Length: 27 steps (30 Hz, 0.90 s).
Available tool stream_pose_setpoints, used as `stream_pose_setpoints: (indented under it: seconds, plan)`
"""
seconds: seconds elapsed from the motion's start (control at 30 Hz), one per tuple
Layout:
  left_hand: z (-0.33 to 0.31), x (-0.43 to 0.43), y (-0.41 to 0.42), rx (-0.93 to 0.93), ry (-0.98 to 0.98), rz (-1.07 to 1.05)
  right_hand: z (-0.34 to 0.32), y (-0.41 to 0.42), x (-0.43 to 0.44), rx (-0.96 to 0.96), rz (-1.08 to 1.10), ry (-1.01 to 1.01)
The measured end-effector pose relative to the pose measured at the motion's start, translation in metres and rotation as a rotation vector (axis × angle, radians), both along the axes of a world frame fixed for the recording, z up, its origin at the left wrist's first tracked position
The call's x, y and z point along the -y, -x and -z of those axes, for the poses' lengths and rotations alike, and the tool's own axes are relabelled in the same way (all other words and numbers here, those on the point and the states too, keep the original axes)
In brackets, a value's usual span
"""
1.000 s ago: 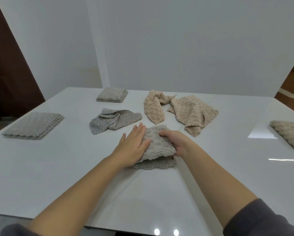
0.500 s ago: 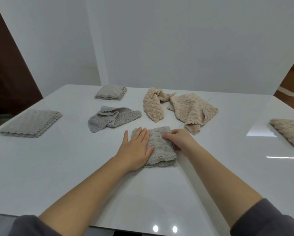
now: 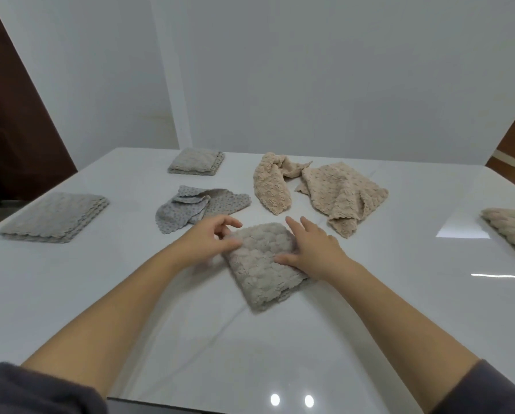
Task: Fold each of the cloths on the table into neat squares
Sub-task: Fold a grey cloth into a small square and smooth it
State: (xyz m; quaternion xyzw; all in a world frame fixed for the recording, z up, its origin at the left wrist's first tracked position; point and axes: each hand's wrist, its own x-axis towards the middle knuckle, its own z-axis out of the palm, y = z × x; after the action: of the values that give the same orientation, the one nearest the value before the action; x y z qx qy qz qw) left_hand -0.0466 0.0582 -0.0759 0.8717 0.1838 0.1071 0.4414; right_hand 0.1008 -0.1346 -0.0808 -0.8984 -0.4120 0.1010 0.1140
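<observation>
The right hand (image 3: 310,249) lay flat, fingers straight, pressing the right side of the folded grey cloth (image 3: 259,267), no longer pinching its edge. The left hand (image 3: 211,240), blurred and loosely curled at the cloth's left corner, had lifted off the top; whether it held anything could not be told. The cloth sat askew on the white table (image 3: 100,294), seemingly a finished square. Behind it a dotted grey cloth (image 3: 202,207) and two beige cloths (image 3: 342,195) lay crumpled, still to fold.

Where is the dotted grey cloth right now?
Head view, left of centre: the dotted grey cloth lies crumpled just beyond the left hand, left of the narrow beige cloth.
</observation>
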Motion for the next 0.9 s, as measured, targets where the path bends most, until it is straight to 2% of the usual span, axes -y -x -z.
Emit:
stream_pose_setpoints:
  seconds: [0.07,0.17,0.23,0.33,0.4,0.5,0.6,0.73,0.9]
  plan:
    - [0.003,-0.002,0.015,0.010,0.022,-0.036,-0.001,-0.002,-0.008,0.124,-0.024,-0.050]
    - [0.009,0.005,0.031,0.129,-0.017,-0.217,-0.003,0.003,-0.032,0.334,-0.095,-0.119]
    - [0.012,0.012,0.042,0.164,-0.023,-0.277,-0.004,0.007,-0.046,0.370,-0.120,-0.120]
    - [0.016,0.020,0.054,0.171,0.006,-0.255,-0.004,0.014,-0.060,0.343,-0.138,-0.136]
    - [0.017,0.023,0.057,0.189,0.020,-0.251,0.002,0.021,-0.063,0.216,-0.153,-0.167]
    - [0.015,0.022,0.054,0.194,0.178,-0.259,0.020,0.028,-0.057,0.025,-0.192,-0.033]
    - [0.011,0.019,0.045,0.047,0.298,-0.282,0.029,0.027,-0.054,0.046,-0.192,0.011]
    - [0.002,0.021,0.032,-0.063,0.271,-0.268,0.030,0.028,-0.055,0.071,-0.185,-0.011]
    - [-0.001,0.020,0.032,-0.146,0.228,-0.130,0.032,0.027,-0.054,0.071,-0.175,-0.021]
